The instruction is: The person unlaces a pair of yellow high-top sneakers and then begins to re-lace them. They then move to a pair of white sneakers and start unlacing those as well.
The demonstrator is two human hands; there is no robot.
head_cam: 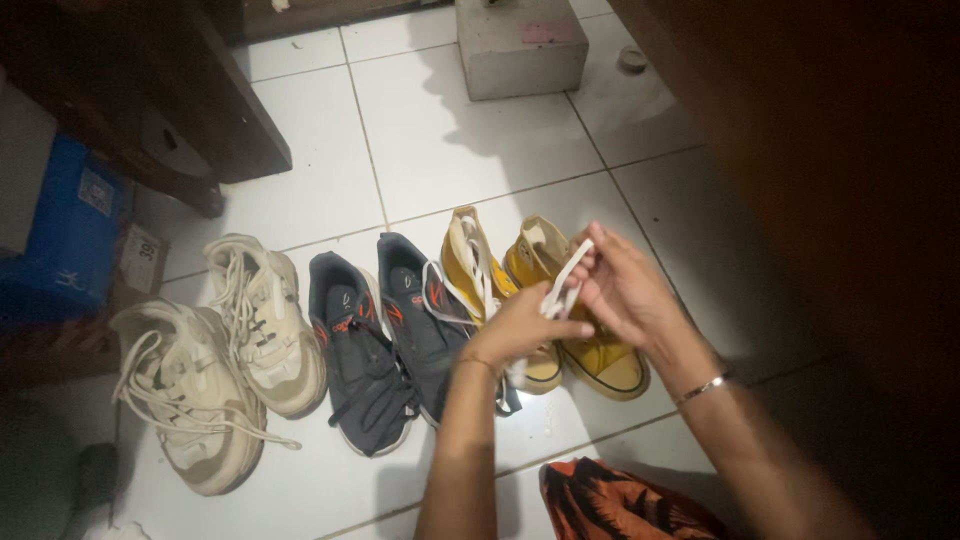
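Note:
A pair of yellow high-top sneakers (600,352) stands on the white tiled floor, toes toward me. My left hand (522,328) and my right hand (622,285) hover just above them, both pinching a white shoelace (568,275) stretched between the fingers. A thin bracelet circles each wrist. The left yellow sneaker (474,268) has its white lace hanging loose over the side. My hands hide most of the right sneaker's upper.
A dark grey pair of trainers (385,345) and a beige chunky pair (225,350) line up to the left. A blue box (70,235) and dark wooden furniture (215,105) sit at the far left, a concrete block (520,45) at the back. Orange patterned cloth (620,505) covers my lap.

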